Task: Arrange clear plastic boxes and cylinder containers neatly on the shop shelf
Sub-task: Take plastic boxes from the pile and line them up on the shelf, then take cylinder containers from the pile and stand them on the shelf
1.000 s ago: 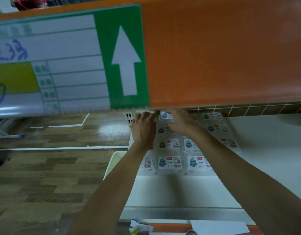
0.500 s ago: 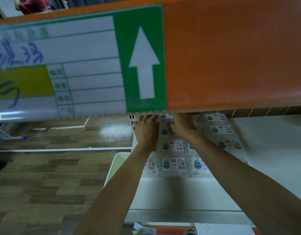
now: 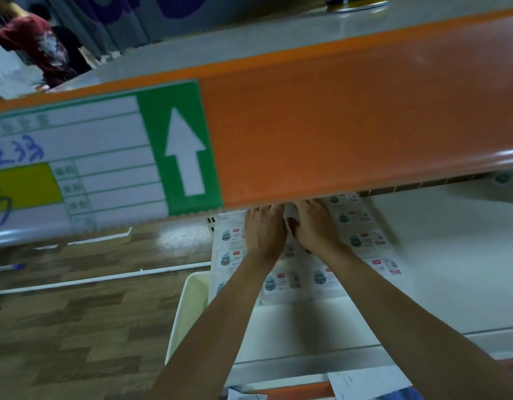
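Note:
Several clear plastic boxes (image 3: 281, 281) with printed labels lie in rows on the white shelf (image 3: 451, 269). My left hand (image 3: 264, 229) rests on the rows near the shelf's left end, fingers fairly straight and pointing to the back. My right hand (image 3: 316, 226) sits close beside it, its thumb curled against a clear box (image 3: 289, 216) squeezed between the two hands. The orange front of the upper shelf (image 3: 350, 122) hides the fingertips of both hands. No cylinder containers are in sight.
A white sign with a green arrow panel (image 3: 183, 151) hangs on the upper shelf's front. A cream bin (image 3: 189, 307) stands left of the shelf over the wood floor (image 3: 76, 327). Papers (image 3: 365, 382) lie below. A person in red (image 3: 33, 41) stands far left.
Both hands have slid farther back under the upper shelf and closer together. The view has tilted up, so more of the upper shelf shows.

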